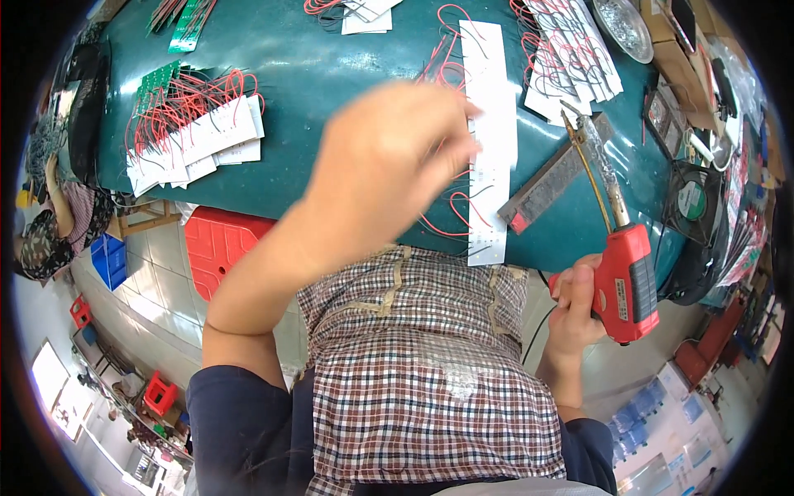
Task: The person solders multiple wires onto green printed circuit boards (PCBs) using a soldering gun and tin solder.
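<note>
My right hand (576,310) is wrapped round the handle of a red and black soldering gun (622,285). Its thin metal tip and feed tube point up and away over the green table. My left hand (393,153), smeared by motion, hovers by the left edge of a long white board strip (492,99). Its fingers are curled together; whatever they pinch, if anything, is too blurred to make out. Red and black wires (465,211) loop out from the strip's left side, partly hidden behind the hand. Right of the strip lies a dark bar (550,182) with a red end.
White boards with red and black wires (194,132) lie at the left, and another wired stack (571,58) at the far right. A metal dish (622,31) stands beyond it. A solder reel (691,201) sits at the right edge. Below the table is a red stool (223,248).
</note>
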Demonstrator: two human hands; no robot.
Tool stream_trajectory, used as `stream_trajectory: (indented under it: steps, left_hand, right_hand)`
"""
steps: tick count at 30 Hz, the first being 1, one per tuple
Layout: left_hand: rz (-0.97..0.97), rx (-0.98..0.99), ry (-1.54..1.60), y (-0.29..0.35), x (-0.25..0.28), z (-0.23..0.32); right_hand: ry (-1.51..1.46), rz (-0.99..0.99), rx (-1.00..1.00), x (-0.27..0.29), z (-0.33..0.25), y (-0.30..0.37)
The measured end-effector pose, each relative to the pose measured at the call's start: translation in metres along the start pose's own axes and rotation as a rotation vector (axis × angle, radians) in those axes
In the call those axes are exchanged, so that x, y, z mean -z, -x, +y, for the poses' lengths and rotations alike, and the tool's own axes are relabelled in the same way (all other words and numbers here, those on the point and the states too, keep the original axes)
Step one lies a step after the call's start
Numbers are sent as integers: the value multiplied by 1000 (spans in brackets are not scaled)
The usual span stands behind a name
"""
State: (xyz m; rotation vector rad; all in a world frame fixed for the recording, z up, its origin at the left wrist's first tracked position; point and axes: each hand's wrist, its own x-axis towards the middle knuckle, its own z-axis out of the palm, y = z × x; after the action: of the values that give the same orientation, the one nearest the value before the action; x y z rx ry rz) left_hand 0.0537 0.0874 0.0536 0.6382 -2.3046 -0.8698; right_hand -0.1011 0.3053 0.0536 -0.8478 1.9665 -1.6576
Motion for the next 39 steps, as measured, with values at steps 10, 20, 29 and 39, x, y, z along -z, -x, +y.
stream_trajectory:
  steps: [10, 20, 29, 39]
  left_hand:
    - [-249, -42, -174, 60, -44, 14]
    - [-139, -38, -184, 56, -28, 26]
    - [57, 431, -334, 33, -3, -21]
    - [-40, 478, -298, 25, -4, -32]
  right_hand:
    - [-189, -340, -175, -37, -12, -7]
    - [-189, -400, -256, -62, -6, -8]
    - [-6, -519, -198, -54, -1, -10]
    - [-30, -515, -119, -57, 5, -8]
